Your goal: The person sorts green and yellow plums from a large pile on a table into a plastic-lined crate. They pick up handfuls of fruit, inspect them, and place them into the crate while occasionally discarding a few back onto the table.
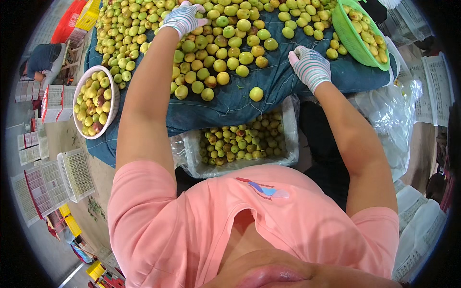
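My left hand (183,18), in a white glove with striped bands, reaches over a spread of yellow-green fruit (219,46) that look like jujubes. Its thumb and fingers are apart, touching or just above the fruit; the underside is hidden. My right hand (310,67), gloved the same way, is palm down at the blue cloth (223,108), right of the loose fruit. Its fingertips are hidden, so I cannot tell whether they are curled around anything. A single fruit (256,94) lies near the cloth's front edge, apart from the others.
A white basket (116,97) of fruit stands at the left, a green basket (345,43) of fruit tilts at the right. Below the cloth's edge is a plastic-lined crate (293,144) with fruit. Clear plastic (392,115) hangs at right. Crates (75,174) and a bent-over person (45,63) are at left.
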`<move>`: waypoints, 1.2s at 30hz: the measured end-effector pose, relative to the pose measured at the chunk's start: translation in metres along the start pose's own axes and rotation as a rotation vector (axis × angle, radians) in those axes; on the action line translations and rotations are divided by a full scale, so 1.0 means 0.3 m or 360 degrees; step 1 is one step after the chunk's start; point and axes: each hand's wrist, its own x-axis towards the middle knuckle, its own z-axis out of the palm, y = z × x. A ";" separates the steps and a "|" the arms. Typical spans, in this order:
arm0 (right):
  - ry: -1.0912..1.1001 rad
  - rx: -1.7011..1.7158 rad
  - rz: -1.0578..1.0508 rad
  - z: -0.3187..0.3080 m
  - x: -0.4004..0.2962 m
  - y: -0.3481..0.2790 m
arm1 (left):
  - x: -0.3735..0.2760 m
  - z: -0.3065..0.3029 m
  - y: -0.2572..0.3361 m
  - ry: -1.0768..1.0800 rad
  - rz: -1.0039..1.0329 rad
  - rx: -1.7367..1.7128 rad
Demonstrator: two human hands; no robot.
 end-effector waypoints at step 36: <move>0.0007 -0.0038 0.0013 -0.004 -0.004 0.026 | -0.193 0.027 0.083 -0.0591 0.0477 -0.3402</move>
